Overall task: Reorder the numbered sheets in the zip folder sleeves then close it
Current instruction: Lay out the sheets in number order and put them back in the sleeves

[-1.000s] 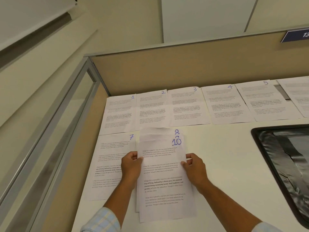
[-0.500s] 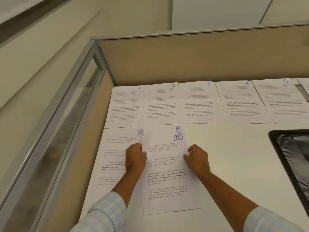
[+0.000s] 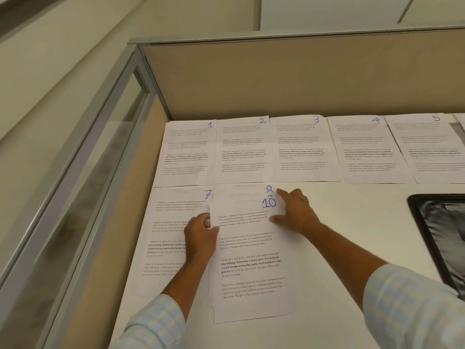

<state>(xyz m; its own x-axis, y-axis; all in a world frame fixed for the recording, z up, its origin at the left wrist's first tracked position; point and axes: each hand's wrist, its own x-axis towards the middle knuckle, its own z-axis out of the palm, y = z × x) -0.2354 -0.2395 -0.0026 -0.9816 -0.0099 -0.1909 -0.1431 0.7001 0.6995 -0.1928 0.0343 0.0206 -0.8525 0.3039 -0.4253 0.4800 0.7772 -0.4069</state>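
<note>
Desk (image 3: 352, 222) has sheets 1 to 5 (image 3: 302, 147) along the back and the black zip folder (image 3: 440, 222) at far right. Beside sheet 7 (image 3: 171, 222) there's a pile topped by sheet 10 (image 3: 251, 273). Left hand (image 3: 201, 235) pinches its left edge, right hand (image 3: 297, 212) presses on its right edge with fingers spread.

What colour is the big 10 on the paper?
The 10 is blue ink, clearest in the head view.

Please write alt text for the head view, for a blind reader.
The left hand grips sheet 10, atop a stack beside sheet 7; the right hand presses the stack's right edge. Sheets 1 to 5 line the partition.
</note>
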